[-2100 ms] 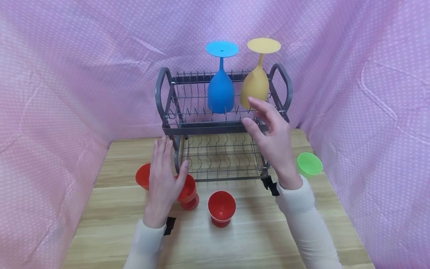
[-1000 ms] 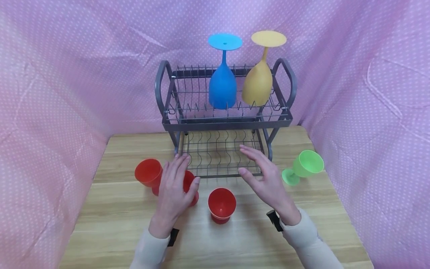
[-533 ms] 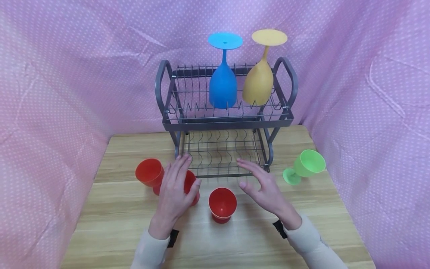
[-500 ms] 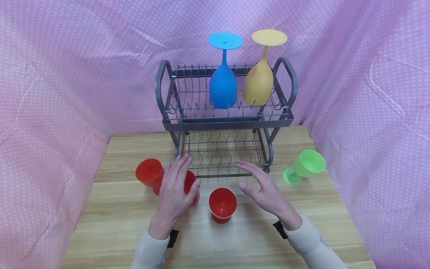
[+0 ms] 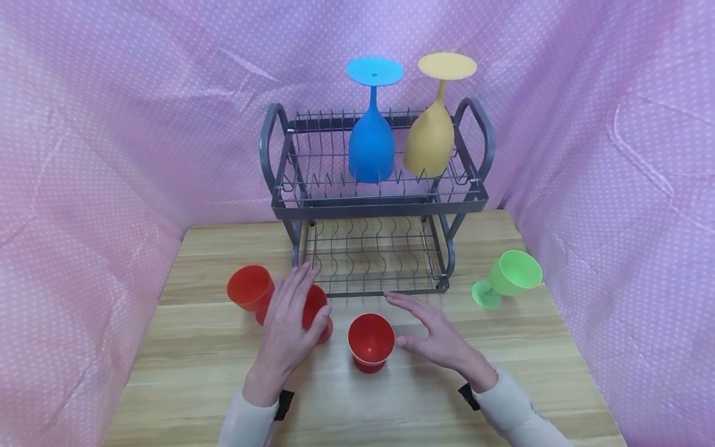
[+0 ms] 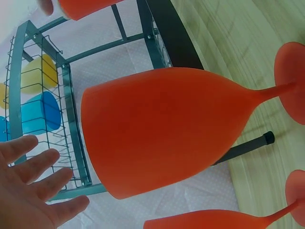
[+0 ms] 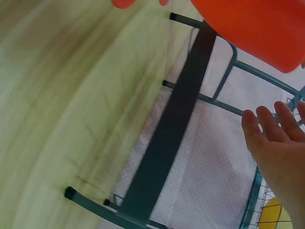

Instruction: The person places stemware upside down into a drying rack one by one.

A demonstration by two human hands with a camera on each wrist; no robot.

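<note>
In the head view my left hand (image 5: 287, 329) hovers with straight fingers over a red goblet (image 5: 314, 305), partly hiding it. Another red goblet (image 5: 249, 288) stands just left of that hand. A third red goblet (image 5: 371, 338) stands upright between my two hands. Close to its right side is my right hand (image 5: 438, 338), fingers extended and thumb apart, with nothing in its grasp. The left wrist view shows a red goblet (image 6: 167, 129) large beside the spread fingers of my left hand. In the right wrist view, part of a red goblet (image 7: 262, 28) appears above my right hand (image 7: 279, 138).
Behind the hands stands a two-tier dish rack (image 5: 380, 208). Its upper tier bears an upside-down blue goblet (image 5: 371, 146) and a yellow goblet (image 5: 430, 143). A green goblet (image 5: 514, 273) stands at the right of the wooden table (image 5: 195, 385). Pink dotted cloth (image 5: 195, 93) hangs around.
My right hand has come down from beside the yellow goblet on the rack to the right of the middle red goblet. My left hand has shifted slightly toward me and right.
</note>
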